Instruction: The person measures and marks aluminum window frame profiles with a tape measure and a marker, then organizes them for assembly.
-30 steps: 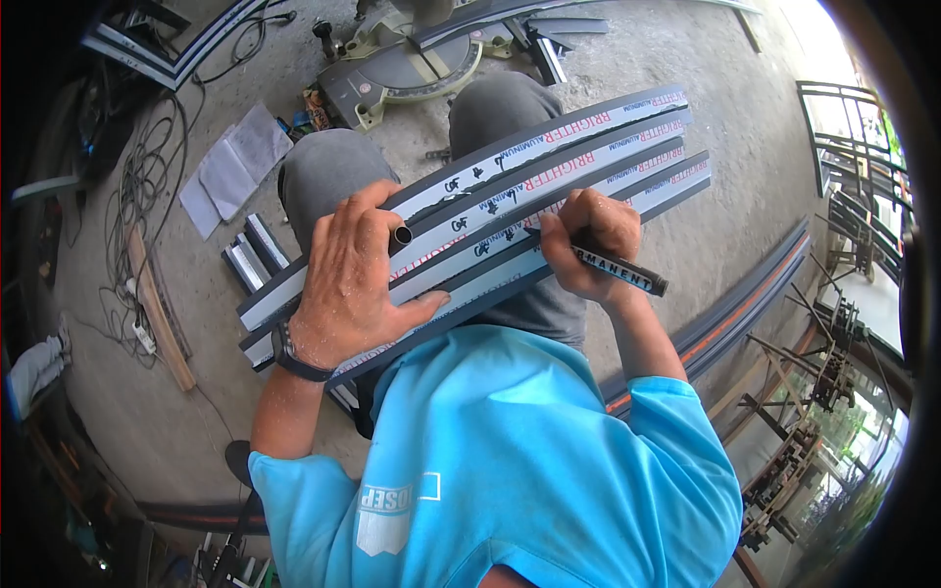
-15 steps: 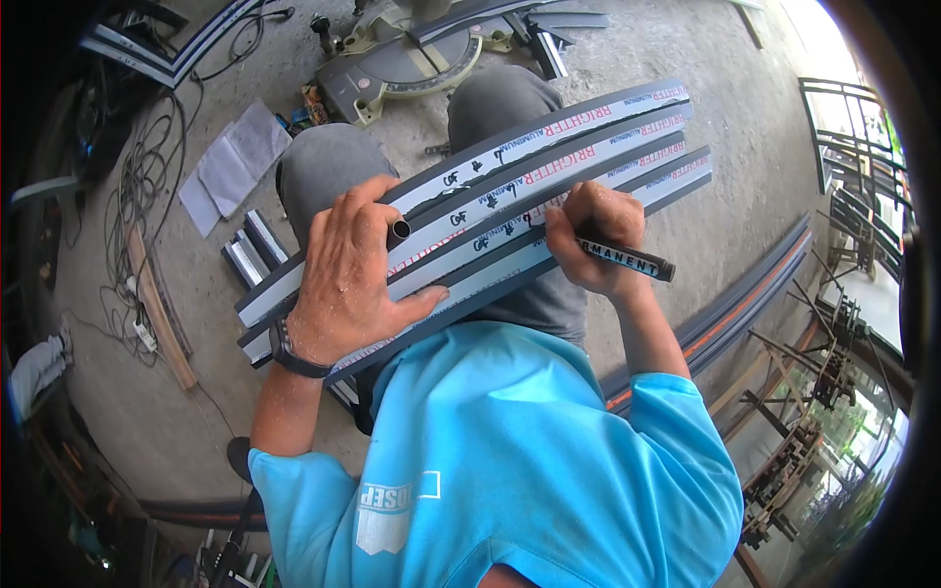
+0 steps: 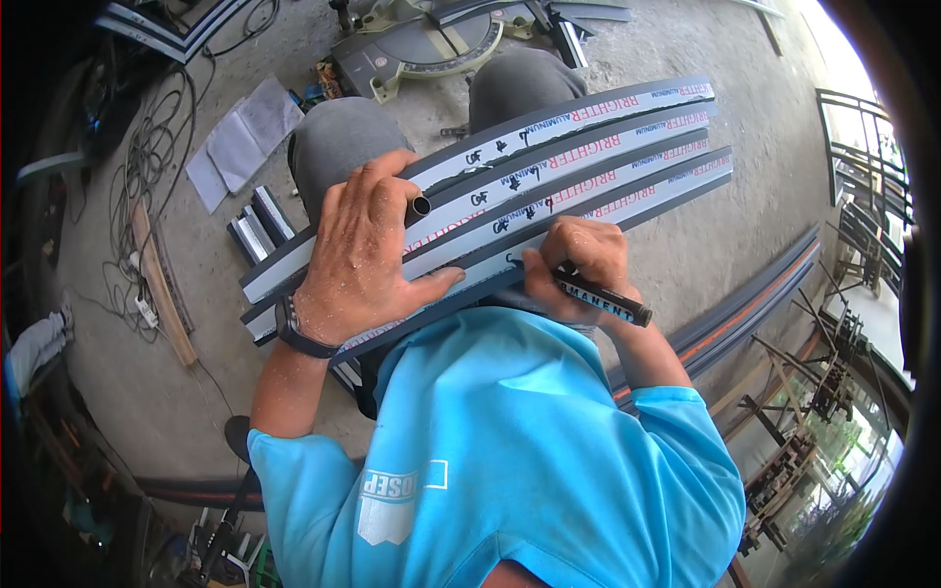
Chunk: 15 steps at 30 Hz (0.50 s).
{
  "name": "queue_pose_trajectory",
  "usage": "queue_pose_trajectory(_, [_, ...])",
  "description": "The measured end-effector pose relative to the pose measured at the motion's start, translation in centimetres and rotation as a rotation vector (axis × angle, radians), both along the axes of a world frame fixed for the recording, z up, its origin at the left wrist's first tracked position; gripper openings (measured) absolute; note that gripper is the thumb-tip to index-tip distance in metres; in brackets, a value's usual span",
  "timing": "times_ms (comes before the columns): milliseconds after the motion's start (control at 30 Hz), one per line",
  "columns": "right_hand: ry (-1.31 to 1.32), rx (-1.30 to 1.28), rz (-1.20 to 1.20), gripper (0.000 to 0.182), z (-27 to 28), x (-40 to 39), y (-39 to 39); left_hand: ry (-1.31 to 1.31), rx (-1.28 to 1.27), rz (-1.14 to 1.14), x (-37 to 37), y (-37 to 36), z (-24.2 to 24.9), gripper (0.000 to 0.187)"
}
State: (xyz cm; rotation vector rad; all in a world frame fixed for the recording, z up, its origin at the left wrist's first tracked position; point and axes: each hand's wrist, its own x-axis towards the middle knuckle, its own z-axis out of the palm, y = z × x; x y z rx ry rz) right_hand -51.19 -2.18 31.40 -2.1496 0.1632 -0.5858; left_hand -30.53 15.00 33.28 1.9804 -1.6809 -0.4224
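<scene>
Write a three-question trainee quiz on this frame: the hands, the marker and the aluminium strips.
1. True or false: the right hand holds a black marker with its tip on the nearest of the aluminium strips.
2. What does the left hand do? A) lifts the miter saw; B) lies flat on the strips, with the marker cap between its fingers; C) hangs free.
3. Fill in: an open ___ lies on the concrete floor, left of the knees.

Key: 1 true; 2 B; 3 notebook.
</scene>
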Motion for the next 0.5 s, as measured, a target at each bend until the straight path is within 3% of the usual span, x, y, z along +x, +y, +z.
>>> queue_pose_trajectory(500, [-0.042,0.005,-0.011,0.033,-0.11,0.02,-0.51,-0.035,0.025,-0.01,0.09,0.22,-0.37,0.089])
